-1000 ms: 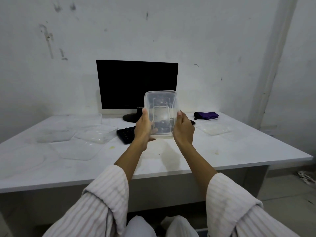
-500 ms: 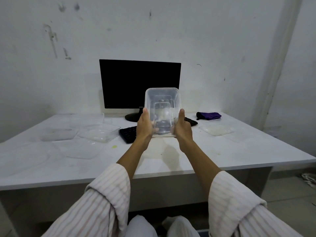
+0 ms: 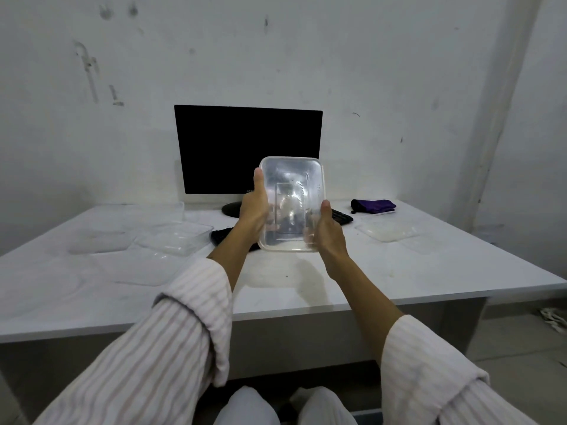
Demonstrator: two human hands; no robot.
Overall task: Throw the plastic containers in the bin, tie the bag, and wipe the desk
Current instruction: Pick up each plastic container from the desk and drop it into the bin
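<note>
So the clear rectangular plastic container [image 3: 291,207] has come up a bit higher over the last second and now hangs tilted in the air above the near-middle of the white worktop [image 3: 383,271], with its open side facing the camera and its top edge overlapping the black monitor [image 3: 233,148] behind it. The left hand [image 3: 254,207] holds one long side and the right hand [image 3: 328,234] the other, thumbs along the rim and fingers curled round the back, so both grips are clamped on it. My read is that this one is lifted and ready to go to the bin, but nothing is binned yet. More clear plastic containers and lids [image 3: 175,237] lie toward the worktop's left side, and another clear lid [image 3: 389,231] sits nearer the right edge, just in front of a purple cloth [image 3: 372,206] at the back right. The annoying part: there's no bin or bag anywhere in view, so I can't tell where it goes. The black keyboard [image 3: 340,216] is mostly hidden behind the hands, and the see-through pieces on the left blur into the worktop, so counting them is guesswork.
</note>
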